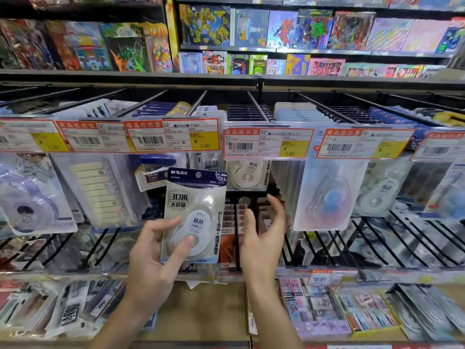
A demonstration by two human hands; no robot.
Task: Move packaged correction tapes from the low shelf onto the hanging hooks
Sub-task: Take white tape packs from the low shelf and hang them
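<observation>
Crowded shop shelves (226, 78), price tags (173, 137)

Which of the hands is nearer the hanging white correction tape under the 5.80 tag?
Right hand, just below the hanging tape. Left hand is lower-left, holding a packaged correction tape.

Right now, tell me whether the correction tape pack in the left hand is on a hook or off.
Off. The left hand holds the correction tape pack upright; its hang hole is empty.
</observation>
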